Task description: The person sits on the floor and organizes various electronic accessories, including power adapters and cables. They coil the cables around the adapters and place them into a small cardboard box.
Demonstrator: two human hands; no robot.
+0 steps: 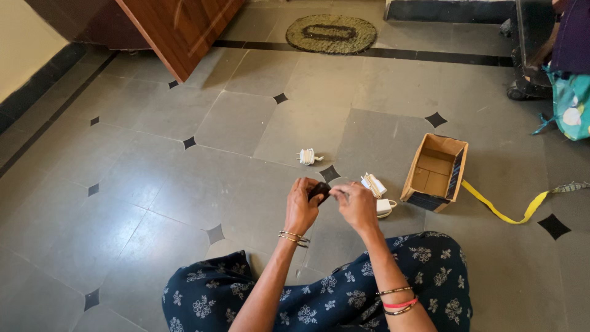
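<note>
Above the grey tiled floor, my left hand [301, 206] grips a small black object [319, 189], perhaps a charger or plug. My right hand [355, 206] meets it from the right, fingers pinched at the object's end; whatever they pinch is too small to make out. On the floor just beyond my hands lie a coiled white cable [307, 157] and two white adapters [376, 187], one with its cable beside my right hand. My crossed legs in dark floral cloth fill the bottom of the view.
An open cardboard box [435, 172] stands on the floor to the right. A yellow strap [504, 212] runs from behind it towards the right edge. A wooden door [184, 27] and an oval doormat [330, 33] are at the far side. A teal bag [571, 104] hangs at right.
</note>
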